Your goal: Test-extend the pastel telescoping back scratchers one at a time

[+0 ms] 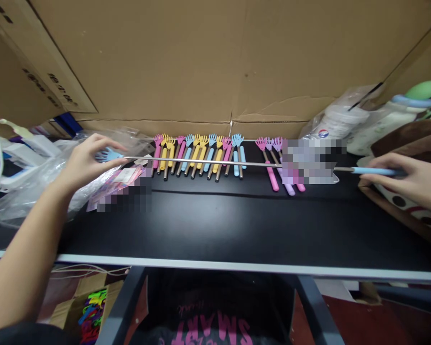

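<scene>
Left forearm (36,244) closest. Left hand (85,160) pinches claw (109,154) of blue back scratcher (201,161), right hand (418,179) its grip (375,170). Likely light; thin rod probably stiff, bendable if forced; hold ends.

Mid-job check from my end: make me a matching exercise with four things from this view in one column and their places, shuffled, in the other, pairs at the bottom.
Things
1. Left hand
2. Right hand
3. Long back scratcher
4. Open cardboard box

Places
A. At the blue handle
B. Below the table, towards the left
C. At the blue claw
D. Stretched out between the two hands

Right pairs: 1-C, 2-A, 3-D, 4-B
</scene>
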Available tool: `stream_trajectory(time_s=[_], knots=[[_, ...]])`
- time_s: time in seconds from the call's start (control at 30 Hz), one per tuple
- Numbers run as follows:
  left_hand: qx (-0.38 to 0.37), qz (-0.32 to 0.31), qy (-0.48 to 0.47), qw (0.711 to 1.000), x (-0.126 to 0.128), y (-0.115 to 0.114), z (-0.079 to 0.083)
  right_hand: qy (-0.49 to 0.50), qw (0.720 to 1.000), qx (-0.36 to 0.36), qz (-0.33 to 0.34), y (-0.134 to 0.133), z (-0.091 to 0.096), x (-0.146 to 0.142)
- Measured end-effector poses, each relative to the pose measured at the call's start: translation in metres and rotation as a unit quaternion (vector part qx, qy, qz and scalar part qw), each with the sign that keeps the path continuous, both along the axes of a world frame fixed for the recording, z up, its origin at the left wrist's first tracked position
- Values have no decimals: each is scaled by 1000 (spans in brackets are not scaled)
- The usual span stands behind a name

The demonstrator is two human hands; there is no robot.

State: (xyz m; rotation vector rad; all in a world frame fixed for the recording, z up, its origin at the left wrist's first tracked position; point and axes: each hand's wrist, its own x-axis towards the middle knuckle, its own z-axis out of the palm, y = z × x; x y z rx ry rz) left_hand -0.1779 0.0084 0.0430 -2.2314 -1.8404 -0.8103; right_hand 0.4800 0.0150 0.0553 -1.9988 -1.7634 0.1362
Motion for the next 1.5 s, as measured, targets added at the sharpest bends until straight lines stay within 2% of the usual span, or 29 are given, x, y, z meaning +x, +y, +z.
stream_trajectory(time_s=[0.1, 0.17, 0.23, 0.37, 0.47, 0.63, 0.77, 0.9, 1.0, 1.1, 1.23, 1.33, 1.5], knots=[[-55, 40, -142, 987, -2, -4, 5, 117, 992, -44, -20, -2, 4, -7], [-91, 91, -257, 958, -3, -6, 8, 171, 981, -83, -41, -3, 7, -10], [-95, 123, -368, 917, -4, -6, 10, 220, 970, -88, -61, -3, 7, -14], [-75, 113, -509, 850, -6, -3, 11, 360, 931, -7, -60, 1, 5, -27], [-66, 111, -536, 835, -4, 0, 8, 428, 898, 54, -90, 6, 5, -43], [-15, 152, -531, 834, 4, 4, 0, 499, 845, 110, -157, 19, 7, -66], [86, 190, -474, 855, 8, 6, -7, 465, 847, 183, -180, 31, 3, -70], [148, 148, -422, 882, 13, 5, -12, 455, 843, 211, -195, 39, -9, -65], [146, 130, -405, 893, 17, 3, -14, 468, 838, 203, -192, 40, -17, -58], [103, 127, -378, 911, 16, 3, -14, 470, 837, 202, -192, 41, -21, -52], [50, 148, -300, 941, 13, 3, -16, 479, 824, 202, -224, 43, -24, -47], [29, 155, -303, 940, 13, 2, -15, 475, 831, 192, -218, 44, -26, -45], [57, 148, -353, 922, 10, 4, -16, 488, 835, 173, -186, 38, -27, -50]])
